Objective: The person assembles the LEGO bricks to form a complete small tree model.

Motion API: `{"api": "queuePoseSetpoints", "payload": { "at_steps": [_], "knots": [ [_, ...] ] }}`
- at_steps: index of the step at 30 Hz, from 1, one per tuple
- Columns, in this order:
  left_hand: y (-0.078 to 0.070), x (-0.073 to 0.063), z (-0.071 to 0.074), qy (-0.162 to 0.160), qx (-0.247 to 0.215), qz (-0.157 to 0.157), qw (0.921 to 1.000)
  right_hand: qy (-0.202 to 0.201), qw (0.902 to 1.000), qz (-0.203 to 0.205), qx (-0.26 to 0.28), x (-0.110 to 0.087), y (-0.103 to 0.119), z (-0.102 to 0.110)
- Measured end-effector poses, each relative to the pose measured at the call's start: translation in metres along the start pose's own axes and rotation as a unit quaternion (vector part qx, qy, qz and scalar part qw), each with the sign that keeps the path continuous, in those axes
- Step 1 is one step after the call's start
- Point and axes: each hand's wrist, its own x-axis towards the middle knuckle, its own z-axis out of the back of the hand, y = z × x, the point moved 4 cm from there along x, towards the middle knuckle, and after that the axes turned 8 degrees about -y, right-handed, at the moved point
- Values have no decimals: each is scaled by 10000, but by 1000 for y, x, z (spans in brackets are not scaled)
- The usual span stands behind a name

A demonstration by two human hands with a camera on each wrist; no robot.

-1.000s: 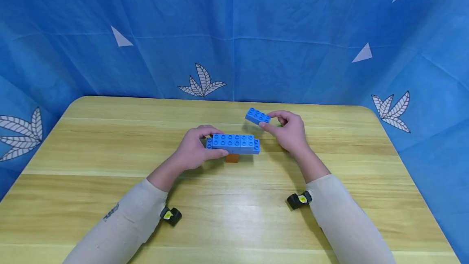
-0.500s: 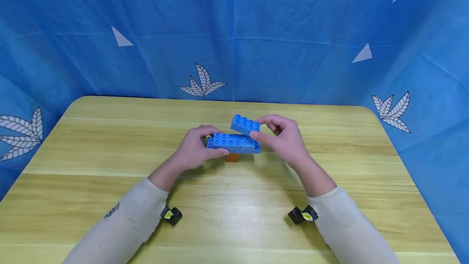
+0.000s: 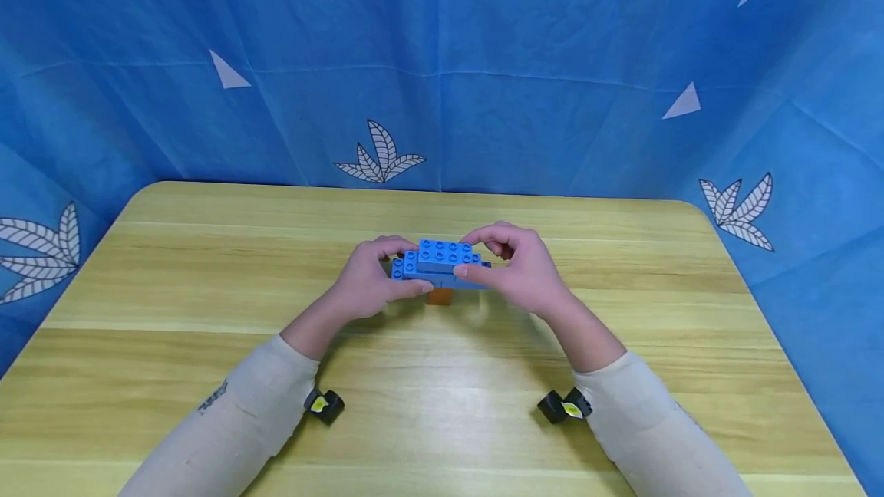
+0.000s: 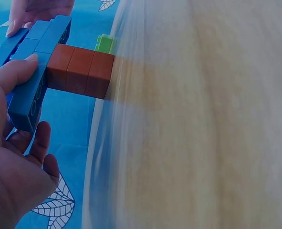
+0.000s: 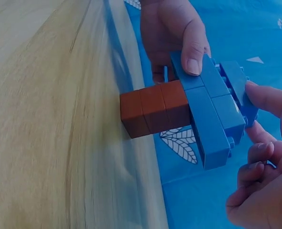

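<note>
A column of brown bricks (image 5: 155,109) stands on the table, topped by two layers of joined blue bricks (image 5: 207,126). My left hand (image 3: 366,282) grips the left end of these blue layers, thumb on the near side and fingers behind. With thumb and forefinger, my right hand (image 3: 521,271) pinches a separate blue brick (image 3: 442,253) by its right part, studs up, over the middle of the top layer. A narrow gap with studs showing lies beneath this brick (image 5: 237,88) in the right wrist view. The other right fingers are curled in.
A green brick (image 4: 104,44) sits behind the brown column in the left wrist view; the head view hides it. The wooden table (image 3: 442,405) ends at a blue patterned cloth (image 3: 552,136) at the back.
My right hand has brought its blue brick leftward and down from behind the structure, turning it in line with the blue layers. The left hand has kept its grip in place.
</note>
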Motion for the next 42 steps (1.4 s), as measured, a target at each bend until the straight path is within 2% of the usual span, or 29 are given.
{"api": "queuePoseSetpoints", "payload": {
  "at_steps": [6, 10, 18, 23, 29, 42],
  "knots": [
    [-4, -1, 1, 54, 117, 61, 9999, -10, 9996, 228, -194, 0, 1, -2],
    [-9, -2, 2, 47, 315, -120, 9994, -49, 9982, 486, -342, -2, 3, -2],
    [-21, -8, 8, -315, -481, -640, 9963, -118, 9960, 723, -514, -3, 6, -5],
    [-22, -8, 9, -337, -664, -702, 9948, -111, 9961, 734, -485, -3, 7, -6],
    [-22, -5, 8, -337, -678, -685, 9948, -196, 9963, 777, -312, -2, 6, -5],
    [-20, -5, 4, -462, -671, -1040, 9912, -401, 9947, 906, -280, -5, 0, -9]
  ]
}}
